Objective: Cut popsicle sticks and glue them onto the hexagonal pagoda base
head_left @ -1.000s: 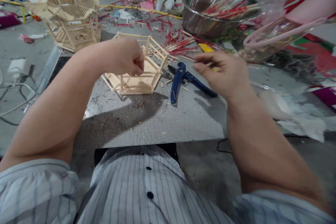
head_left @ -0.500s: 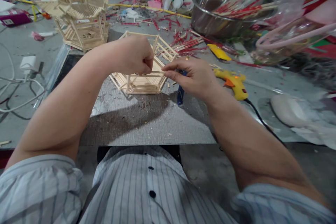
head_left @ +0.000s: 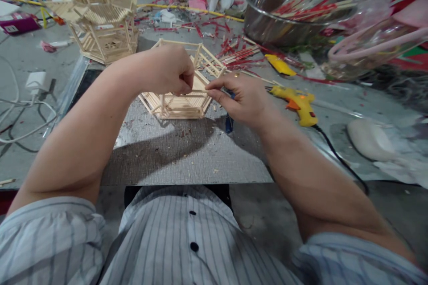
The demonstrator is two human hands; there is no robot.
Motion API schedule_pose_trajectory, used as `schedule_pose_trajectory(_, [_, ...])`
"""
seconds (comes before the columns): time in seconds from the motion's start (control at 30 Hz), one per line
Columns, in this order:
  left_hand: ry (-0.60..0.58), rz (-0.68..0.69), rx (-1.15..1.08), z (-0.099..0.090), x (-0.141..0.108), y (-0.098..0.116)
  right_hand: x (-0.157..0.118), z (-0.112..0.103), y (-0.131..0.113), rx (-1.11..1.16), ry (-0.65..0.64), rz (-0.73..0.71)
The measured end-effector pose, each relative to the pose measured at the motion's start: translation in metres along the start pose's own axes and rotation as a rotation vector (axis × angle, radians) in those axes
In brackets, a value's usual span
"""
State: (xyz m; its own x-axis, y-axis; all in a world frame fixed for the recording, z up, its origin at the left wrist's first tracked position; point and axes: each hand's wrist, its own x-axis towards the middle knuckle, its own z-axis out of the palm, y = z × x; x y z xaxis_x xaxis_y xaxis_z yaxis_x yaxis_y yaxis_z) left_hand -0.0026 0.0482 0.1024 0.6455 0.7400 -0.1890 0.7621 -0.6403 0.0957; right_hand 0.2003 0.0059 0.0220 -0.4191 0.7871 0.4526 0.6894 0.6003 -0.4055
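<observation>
A hexagonal frame of thin wooden sticks [head_left: 183, 109] rests on the grey textured board in front of me. My left hand [head_left: 174, 71] is over its left part, fingers pinched and pointing down; what they hold is hidden behind them. From the right, my right hand [head_left: 244, 95] pinches the end of a thin wooden stick [head_left: 200, 91] between thumb and forefinger, at the frame's near upper edge. Partly under my right hand lies a blue-handled tool [head_left: 229, 124]. A yellow glue gun [head_left: 299, 103] with a lit orange light lies to the right.
A tiered stick tower [head_left: 103, 31] stands at the back left. Behind my right hand are a steel bowl [head_left: 274, 18] of sticks and scattered red-wrapped sticks [head_left: 236, 57]. A white charger with cables [head_left: 36, 82] is at left, a pink-rimmed basket [head_left: 368, 49] at right.
Both hands keep nearly the same pose; my left hand has shifted very slightly left. The objects on the right appear a little further right in view.
</observation>
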Motion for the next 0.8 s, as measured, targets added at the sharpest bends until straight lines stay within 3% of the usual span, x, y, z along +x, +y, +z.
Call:
schedule_pose_trajectory(0.67, [0.068,0.1,-0.076,0.0051,-0.0001,-0.0031,-0.0012,0.0057,-0.0014,-0.088,0.043,0.013])
schedule_pose_trajectory(0.8, [0.063,0.055,-0.061,0.0055,-0.001,0.0033,-0.0016,0.0067,0.0026,-0.053,0.081,-0.055])
